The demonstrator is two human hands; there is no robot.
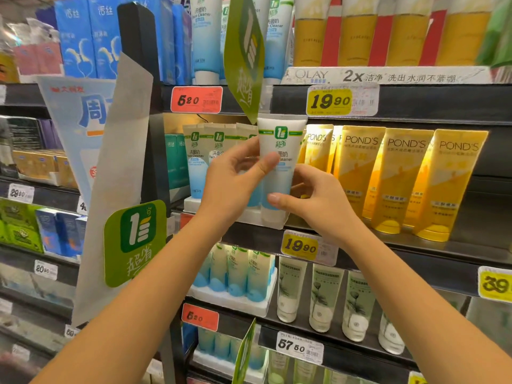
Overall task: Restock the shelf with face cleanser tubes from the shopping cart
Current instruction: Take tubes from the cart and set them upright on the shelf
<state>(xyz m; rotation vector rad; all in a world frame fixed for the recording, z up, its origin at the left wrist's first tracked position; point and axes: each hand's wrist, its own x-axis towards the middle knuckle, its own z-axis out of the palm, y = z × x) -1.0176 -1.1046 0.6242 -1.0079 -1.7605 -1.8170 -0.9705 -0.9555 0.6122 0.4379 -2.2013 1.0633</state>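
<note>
A white and blue face cleanser tube (279, 145) with a green logo stands cap-down at the front of the middle shelf. My left hand (235, 178) grips its left side with the thumb across the front. My right hand (313, 198) pinches its lower part near the cap. Behind and to the left, matching cleanser tubes (196, 162) stand in a white tray (191, 203). The shopping cart is out of view.
Yellow Pond's tubes (399, 176) fill the shelf to the right. A green hanging sign (243, 56) dangles just above the held tube. A grey and green promo banner (122, 189) sticks out on the left. More cleanser tubes (235, 273) stand on the shelf below.
</note>
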